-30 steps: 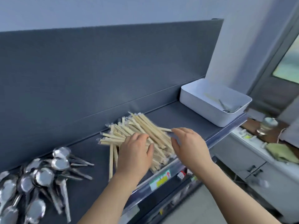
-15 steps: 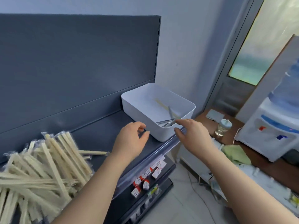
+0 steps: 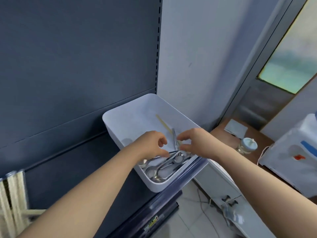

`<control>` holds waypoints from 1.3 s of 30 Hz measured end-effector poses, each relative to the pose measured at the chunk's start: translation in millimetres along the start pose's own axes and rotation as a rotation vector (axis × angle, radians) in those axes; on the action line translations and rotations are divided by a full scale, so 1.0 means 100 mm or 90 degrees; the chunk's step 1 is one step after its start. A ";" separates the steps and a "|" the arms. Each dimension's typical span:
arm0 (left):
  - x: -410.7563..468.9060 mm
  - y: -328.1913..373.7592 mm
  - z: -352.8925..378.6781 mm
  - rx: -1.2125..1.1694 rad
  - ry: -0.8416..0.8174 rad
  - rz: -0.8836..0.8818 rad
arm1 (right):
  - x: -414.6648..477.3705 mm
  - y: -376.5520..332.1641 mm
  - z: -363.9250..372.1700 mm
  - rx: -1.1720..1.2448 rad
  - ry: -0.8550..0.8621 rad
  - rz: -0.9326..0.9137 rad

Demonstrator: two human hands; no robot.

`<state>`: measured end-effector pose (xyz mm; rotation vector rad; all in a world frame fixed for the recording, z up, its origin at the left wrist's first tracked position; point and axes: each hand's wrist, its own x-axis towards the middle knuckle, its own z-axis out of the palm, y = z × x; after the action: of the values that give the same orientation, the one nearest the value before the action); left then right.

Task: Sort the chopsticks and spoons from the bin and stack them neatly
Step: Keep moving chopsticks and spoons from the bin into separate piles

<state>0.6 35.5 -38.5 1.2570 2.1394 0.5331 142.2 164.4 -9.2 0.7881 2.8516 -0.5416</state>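
A white bin sits on the dark shelf with both my hands inside it. Several metal spoons lie tangled at its near end. One wooden chopstick lies on the bin floor behind them. My right hand pinches the thin handle of a spoon between forefinger and thumb. My left hand hovers over the spoons with curved fingers, its thumb just above their handles, holding nothing. Wrapped chopsticks show blurred at the lower left edge.
The shelf's dark back panel rises right behind the bin. To the right stand a water dispenser, a small jar on a brown table, and a door with a glass pane. Below the shelf are tiled floor and cables.
My view swung right from the chopstick pile to the bin. Both hands left the pile, crossed the shelf and entered the bin; the right one took hold of a spoon handle.
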 end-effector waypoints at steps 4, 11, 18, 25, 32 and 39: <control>0.31 -0.05 0.09 0.062 -0.110 -0.062 | 0.33 0.13 0.01 -0.004 -0.089 -0.022; 0.51 -0.02 0.14 0.178 -0.146 -0.114 | 0.75 0.27 0.09 -0.018 -0.194 -0.118; 0.59 -0.07 0.10 0.125 -0.136 -0.168 | 0.99 0.38 0.12 -0.065 -0.253 -0.239; 0.49 -0.18 -0.05 0.090 -0.028 -0.259 | 1.02 0.37 0.13 -0.036 -0.285 -0.235; 0.40 -0.35 -0.11 0.051 -0.014 -0.294 | 0.99 0.40 0.21 -0.040 -0.391 -0.277; 0.41 -0.39 -0.02 0.083 -0.067 -0.292 | 1.03 0.29 0.27 -0.112 -0.329 -0.322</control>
<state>-41.2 53.5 -72.8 0.7934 2.3002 0.1305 70.3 225.4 -65.7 -0.1112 2.5334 -0.4532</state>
